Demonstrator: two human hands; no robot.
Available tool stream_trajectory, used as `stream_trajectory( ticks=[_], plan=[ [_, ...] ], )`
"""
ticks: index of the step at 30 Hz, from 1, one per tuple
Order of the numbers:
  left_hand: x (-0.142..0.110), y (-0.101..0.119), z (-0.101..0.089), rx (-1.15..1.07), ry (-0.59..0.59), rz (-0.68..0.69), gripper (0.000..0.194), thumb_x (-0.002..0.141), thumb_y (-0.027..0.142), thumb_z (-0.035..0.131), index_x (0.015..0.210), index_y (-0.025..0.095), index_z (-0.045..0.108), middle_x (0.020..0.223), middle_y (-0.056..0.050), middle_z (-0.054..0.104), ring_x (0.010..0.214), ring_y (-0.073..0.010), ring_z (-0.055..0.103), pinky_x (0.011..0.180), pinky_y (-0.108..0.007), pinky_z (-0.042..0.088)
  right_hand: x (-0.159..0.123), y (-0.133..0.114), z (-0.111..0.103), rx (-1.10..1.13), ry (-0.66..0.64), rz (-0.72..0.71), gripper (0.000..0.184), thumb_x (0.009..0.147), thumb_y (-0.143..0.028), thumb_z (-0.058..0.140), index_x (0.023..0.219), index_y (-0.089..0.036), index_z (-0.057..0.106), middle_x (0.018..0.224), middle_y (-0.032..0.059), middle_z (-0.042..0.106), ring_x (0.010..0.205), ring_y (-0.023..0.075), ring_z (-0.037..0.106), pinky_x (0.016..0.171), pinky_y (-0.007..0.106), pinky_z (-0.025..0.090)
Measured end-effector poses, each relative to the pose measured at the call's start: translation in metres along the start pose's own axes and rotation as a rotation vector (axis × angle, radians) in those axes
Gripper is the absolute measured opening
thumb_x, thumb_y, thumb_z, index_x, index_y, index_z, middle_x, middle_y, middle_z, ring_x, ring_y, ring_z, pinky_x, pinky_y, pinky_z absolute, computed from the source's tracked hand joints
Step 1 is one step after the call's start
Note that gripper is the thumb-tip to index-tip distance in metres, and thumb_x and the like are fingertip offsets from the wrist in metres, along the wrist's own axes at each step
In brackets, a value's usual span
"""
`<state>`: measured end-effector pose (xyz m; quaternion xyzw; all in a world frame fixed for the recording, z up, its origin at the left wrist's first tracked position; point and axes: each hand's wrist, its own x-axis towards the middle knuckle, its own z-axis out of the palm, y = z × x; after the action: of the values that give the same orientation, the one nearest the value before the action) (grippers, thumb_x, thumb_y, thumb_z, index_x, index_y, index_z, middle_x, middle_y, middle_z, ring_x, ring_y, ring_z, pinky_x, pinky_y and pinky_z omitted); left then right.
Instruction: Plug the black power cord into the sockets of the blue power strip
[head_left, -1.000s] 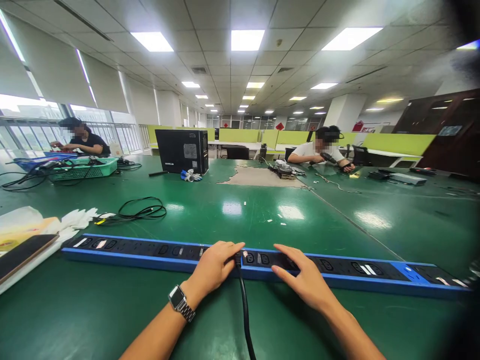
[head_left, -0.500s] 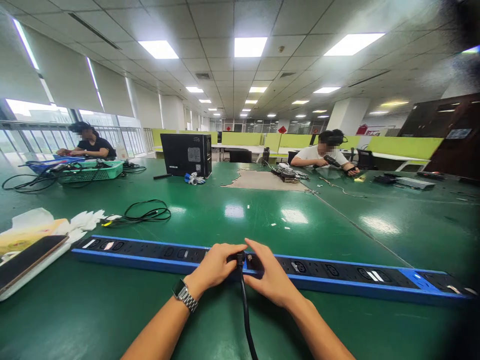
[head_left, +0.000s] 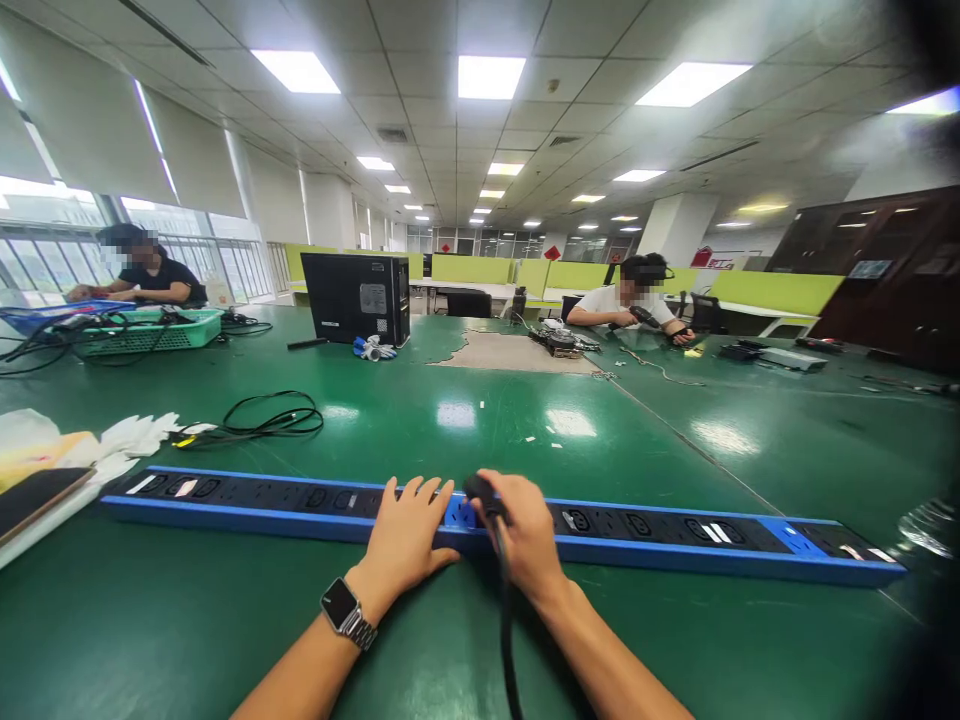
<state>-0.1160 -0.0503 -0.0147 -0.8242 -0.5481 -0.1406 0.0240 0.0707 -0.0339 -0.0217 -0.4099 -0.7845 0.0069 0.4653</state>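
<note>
A long blue-and-black power strip lies across the green table in front of me. My left hand rests on its middle with the fingers spread and holds nothing. Just right of it, my right hand is closed around a black power plug, held over the strip beside a blue socket section. From the plug a thick black cord runs down toward me. Part of the plug is hidden by my right fingers, and whether it touches the strip I cannot tell.
A coiled black cable lies beyond the strip at left, near white gloves and a phone-like dark slab. Farther back are a black computer case, a green basket and two people seated at the table.
My right hand has gone from open beside the plug to gripping it, and the plug is lifted and tilted. My left hand has let go and spread flat on the strip.
</note>
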Motion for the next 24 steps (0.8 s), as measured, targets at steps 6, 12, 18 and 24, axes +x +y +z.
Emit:
stream_trajectory(
  ticks=[6, 12, 18, 24],
  plan=[
    [0.001, 0.002, -0.003, -0.035, -0.007, 0.003, 0.078, 0.071, 0.046, 0.074, 0.140, 0.022, 0.044, 0.141, -0.016, 0.052, 0.130, -0.0389, 0.044, 0.108, -0.067, 0.024, -0.029, 0.055, -0.054, -0.022, 0.048, 0.208, 0.032, 0.090, -0.042, 0.054, 0.114, -0.023, 0.063, 0.102, 0.0096, 0.070, 0.093, 0.0233, 0.064, 0.084, 0.038, 0.052],
    [0.008, 0.016, -0.003, -0.215, 0.046, -0.002, 0.066, 0.078, 0.047, 0.067, 0.136, 0.022, 0.048, 0.141, -0.014, 0.052, 0.130, -0.0326, 0.045, 0.110, -0.061, 0.027, -0.042, 0.068, -0.070, -0.004, -0.079, 0.209, 0.034, 0.089, -0.043, 0.054, 0.113, -0.022, 0.064, 0.099, 0.0090, 0.071, 0.091, 0.0228, 0.066, 0.083, 0.036, 0.053],
    [0.034, 0.070, 0.010, -0.444, 0.178, 0.204, 0.058, 0.081, 0.035, 0.067, 0.135, 0.024, 0.047, 0.133, -0.009, 0.059, 0.122, -0.0253, 0.052, 0.106, -0.046, 0.040, -0.041, 0.066, -0.069, -0.103, -0.195, 0.099, 0.034, 0.089, -0.034, 0.051, 0.120, -0.027, 0.061, 0.108, 0.0077, 0.070, 0.099, 0.0238, 0.063, 0.088, 0.042, 0.051],
    [0.056, 0.106, 0.027, -0.368, 0.142, 0.242, 0.035, 0.087, 0.016, 0.055, 0.120, 0.026, 0.059, 0.112, -0.004, 0.068, 0.105, -0.0226, 0.060, 0.093, -0.041, 0.047, -0.064, 0.079, -0.064, -0.462, -0.156, 0.111, 0.079, 0.076, -0.042, 0.061, 0.145, -0.016, 0.031, 0.134, 0.0175, 0.056, 0.121, 0.0329, 0.053, 0.105, 0.057, 0.034]
  ],
)
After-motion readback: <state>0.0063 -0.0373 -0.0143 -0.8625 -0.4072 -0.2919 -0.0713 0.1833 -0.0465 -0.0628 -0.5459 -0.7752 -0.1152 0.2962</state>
